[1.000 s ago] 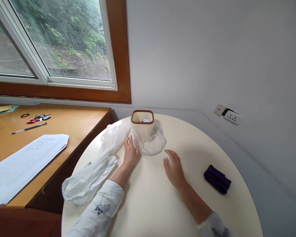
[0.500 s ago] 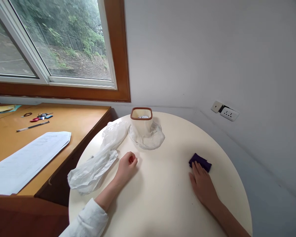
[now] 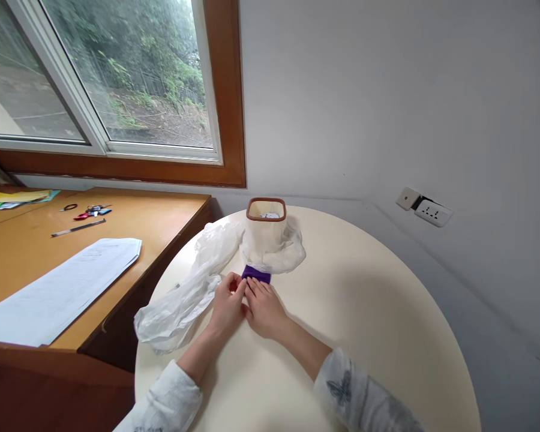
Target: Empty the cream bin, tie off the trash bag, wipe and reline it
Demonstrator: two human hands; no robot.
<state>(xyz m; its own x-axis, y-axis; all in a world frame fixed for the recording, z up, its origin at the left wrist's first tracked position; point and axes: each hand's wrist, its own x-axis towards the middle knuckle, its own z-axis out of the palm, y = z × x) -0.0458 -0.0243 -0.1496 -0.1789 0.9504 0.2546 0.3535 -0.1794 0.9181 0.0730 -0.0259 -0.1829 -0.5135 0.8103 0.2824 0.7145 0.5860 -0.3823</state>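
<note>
A small folded purple cloth (image 3: 257, 274) lies on the round cream table (image 3: 342, 360), just in front of the bin. My right hand (image 3: 264, 309) rests on its near edge with the fingers stretched out flat. Close beside it, my left hand (image 3: 228, 303) is closed, thumb and fingers curled together at the cloth's left corner. Whether those fingers pinch the cloth or something else is hidden. Behind the cloth stands a small cream bin (image 3: 265, 235) with a brown rim, a crumpled translucent plastic bag around its base and something whitish inside.
Along the table's left side stretches a crumpled white plastic bag (image 3: 180, 306). A wooden desk (image 3: 162, 207) adjoins at the left, bearing papers (image 3: 67, 288), a pen (image 3: 78, 228) and keys (image 3: 94, 210). Wall sockets (image 3: 432, 212) are at the right.
My right hand has brought the purple cloth from the table's right side leftward to my left hand. The left hand stays near its place, still curled. The view has shifted slightly.
</note>
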